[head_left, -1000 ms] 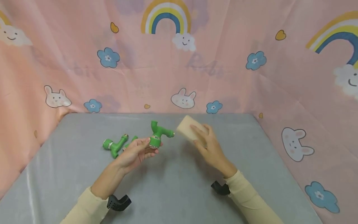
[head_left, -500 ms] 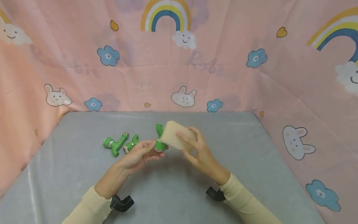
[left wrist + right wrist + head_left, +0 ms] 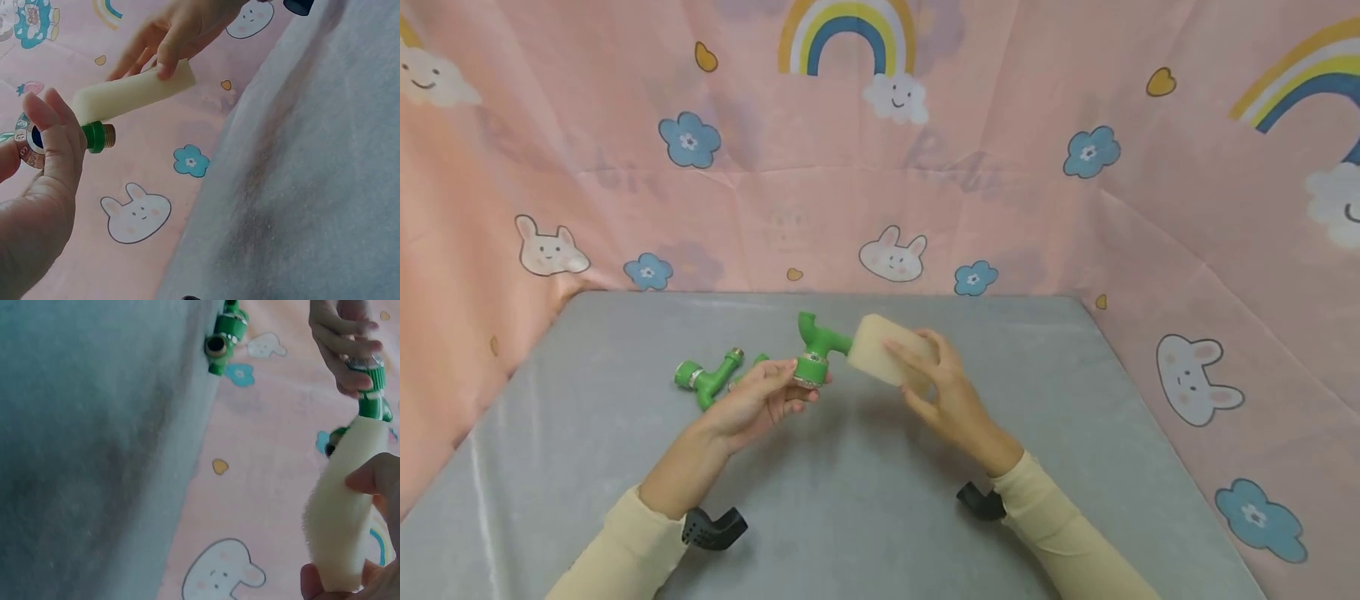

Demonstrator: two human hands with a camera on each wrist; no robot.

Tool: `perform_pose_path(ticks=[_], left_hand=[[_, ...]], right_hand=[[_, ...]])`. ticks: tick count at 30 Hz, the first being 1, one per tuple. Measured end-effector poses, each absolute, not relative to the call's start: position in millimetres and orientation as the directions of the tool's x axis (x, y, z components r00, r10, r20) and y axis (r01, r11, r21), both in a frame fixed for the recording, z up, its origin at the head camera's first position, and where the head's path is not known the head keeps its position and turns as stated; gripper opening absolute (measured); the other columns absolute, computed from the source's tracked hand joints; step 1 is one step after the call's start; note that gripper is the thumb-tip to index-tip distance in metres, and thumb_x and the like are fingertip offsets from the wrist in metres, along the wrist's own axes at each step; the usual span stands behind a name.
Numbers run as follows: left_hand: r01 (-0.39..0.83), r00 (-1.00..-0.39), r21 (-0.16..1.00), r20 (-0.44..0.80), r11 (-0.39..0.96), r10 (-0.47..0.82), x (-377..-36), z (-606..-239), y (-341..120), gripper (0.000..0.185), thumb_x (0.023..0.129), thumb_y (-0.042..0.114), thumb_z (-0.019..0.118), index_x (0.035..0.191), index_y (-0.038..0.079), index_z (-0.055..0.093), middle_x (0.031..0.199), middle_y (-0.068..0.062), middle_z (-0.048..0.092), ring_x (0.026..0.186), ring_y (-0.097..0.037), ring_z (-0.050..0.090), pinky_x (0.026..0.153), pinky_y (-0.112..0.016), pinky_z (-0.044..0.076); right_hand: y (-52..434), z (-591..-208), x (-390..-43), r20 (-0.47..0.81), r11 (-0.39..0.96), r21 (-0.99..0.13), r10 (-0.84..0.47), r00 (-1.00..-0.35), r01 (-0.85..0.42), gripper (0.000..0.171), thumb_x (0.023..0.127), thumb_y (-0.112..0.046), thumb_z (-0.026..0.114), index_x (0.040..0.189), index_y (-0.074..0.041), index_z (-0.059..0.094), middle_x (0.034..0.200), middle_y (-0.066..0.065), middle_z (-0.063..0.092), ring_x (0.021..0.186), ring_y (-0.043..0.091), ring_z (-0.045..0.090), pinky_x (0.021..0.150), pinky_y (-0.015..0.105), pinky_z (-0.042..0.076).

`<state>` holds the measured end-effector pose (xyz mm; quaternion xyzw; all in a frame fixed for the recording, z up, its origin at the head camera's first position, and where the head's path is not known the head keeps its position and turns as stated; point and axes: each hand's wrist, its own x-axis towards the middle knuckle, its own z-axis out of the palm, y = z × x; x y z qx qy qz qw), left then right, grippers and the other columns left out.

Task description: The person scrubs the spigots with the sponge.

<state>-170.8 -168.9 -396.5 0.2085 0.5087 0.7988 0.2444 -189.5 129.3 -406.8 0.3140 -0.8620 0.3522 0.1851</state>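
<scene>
Looked like a makeshift recording booth rather than a lived-in room: a grey padded worktop [image 3: 865,500] walled on three sides by a pink nursery-print cloth [image 3: 1000,192] of rainbows, rabbits, clouds and blue flowers, hung creased as a backdrop.

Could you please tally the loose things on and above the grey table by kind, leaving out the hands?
Green tap fittings: 3, namely one held up in the left hand, and two lying on the table.
Beige sponges: 1, held in the right hand.
Total: 4.
</scene>
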Motion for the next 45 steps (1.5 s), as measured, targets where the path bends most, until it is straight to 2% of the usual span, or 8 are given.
perform_pose_path(ticks=[7, 11, 19, 24, 28, 38, 40, 45], left_hand=[[-0.184, -0.814, 0.897, 0.089, -0.401, 0.573, -168, -394, -174, 0.039, 0.112, 0.024, 0.033, 0.121, 0.012, 0.069, 0.114, 0.005, 0.074, 0.09, -0.002, 0.067, 0.076, -0.012, 0.057], [-0.208, -0.817, 0.889, 0.072, -0.409, 0.572, -166, -393, -173, 0.038, 0.112, 0.024, 0.033, 0.122, 0.011, 0.067, 0.114, 0.004, 0.075, 0.09, -0.003, 0.067, 0.076, -0.013, 0.057], [-0.245, -0.826, 0.879, 0.031, -0.409, 0.563, -164, -397, -168, 0.036, 0.112, 0.023, 0.034, 0.126, 0.008, 0.063, 0.117, 0.001, 0.074, 0.092, -0.004, 0.07, 0.08, -0.013, 0.059], [-0.254, -0.828, 0.891, 0.001, -0.377, 0.56, -165, -401, -162, 0.046, 0.112, 0.026, 0.035, 0.145, -0.005, 0.042, 0.119, 0.0, 0.073, 0.094, -0.005, 0.072, 0.084, -0.015, 0.06], [-0.261, -0.823, 0.899, -0.017, -0.351, 0.568, -166, -401, -154, 0.054, 0.111, 0.028, 0.037, 0.148, -0.011, 0.034, 0.117, 0.001, 0.073, 0.093, -0.005, 0.072, 0.085, -0.016, 0.06], [-0.29, -0.855, 0.895, -0.083, -0.339, 0.513, -165, -395, -154, 0.063, 0.11, 0.03, 0.04, 0.149, -0.017, 0.025, 0.111, -0.001, 0.074, 0.092, -0.005, 0.071, 0.088, -0.015, 0.059], [-0.294, -0.855, 0.891, -0.083, -0.347, 0.512, -166, -396, -156, 0.061, 0.11, 0.03, 0.039, 0.149, -0.016, 0.027, 0.112, -0.001, 0.073, 0.092, -0.005, 0.071, 0.088, -0.016, 0.059], [-0.289, -0.859, 0.874, -0.057, -0.39, 0.509, -167, -395, -161, 0.041, 0.111, 0.027, 0.037, 0.137, -0.003, 0.046, 0.113, -0.003, 0.074, 0.093, -0.006, 0.072, 0.088, -0.016, 0.06]], right_hand=[[144, -402, -195, 0.424, 0.665, -0.505, -0.365, -0.829, -0.551, 0.063, 0.087, -0.002, 0.072, 0.145, -0.02, 0.057, 0.147, 0.025, 0.043, 0.128, 0.047, 0.047, 0.087, 0.057, 0.057], [150, -400, -196, 0.416, 0.633, -0.569, -0.33, -0.847, -0.526, 0.064, 0.087, -0.004, 0.069, 0.148, -0.018, 0.053, 0.149, 0.025, 0.041, 0.13, 0.047, 0.045, 0.086, 0.056, 0.054], [146, -396, -187, 0.503, 0.542, -0.575, -0.356, -0.788, -0.612, 0.059, 0.09, -0.008, 0.068, 0.147, -0.016, 0.054, 0.146, 0.026, 0.042, 0.123, 0.045, 0.048, 0.088, 0.053, 0.053], [135, -394, -180, 0.575, 0.499, -0.508, -0.41, -0.708, -0.702, 0.056, 0.091, -0.008, 0.072, 0.144, -0.014, 0.055, 0.143, 0.027, 0.042, 0.12, 0.044, 0.051, 0.087, 0.053, 0.056], [127, -395, -178, 0.599, 0.517, -0.429, -0.45, -0.662, -0.74, 0.057, 0.09, -0.008, 0.074, 0.144, -0.017, 0.056, 0.144, 0.027, 0.041, 0.126, 0.045, 0.048, 0.093, 0.058, 0.056], [130, -403, -183, 0.603, 0.593, -0.341, -0.458, -0.653, -0.73, 0.063, 0.082, 0.0, 0.077, 0.139, -0.02, 0.062, 0.14, 0.024, 0.046, 0.125, 0.045, 0.047, 0.093, 0.057, 0.055], [131, -403, -185, 0.599, 0.601, -0.34, -0.454, -0.66, -0.723, 0.063, 0.08, 0.001, 0.077, 0.138, -0.02, 0.063, 0.139, 0.024, 0.047, 0.124, 0.046, 0.048, 0.092, 0.057, 0.055], [134, -404, -190, 0.572, 0.621, -0.353, -0.449, -0.687, -0.7, 0.063, 0.08, 0.002, 0.076, 0.138, -0.02, 0.063, 0.139, 0.024, 0.049, 0.123, 0.045, 0.048, 0.09, 0.057, 0.057]])
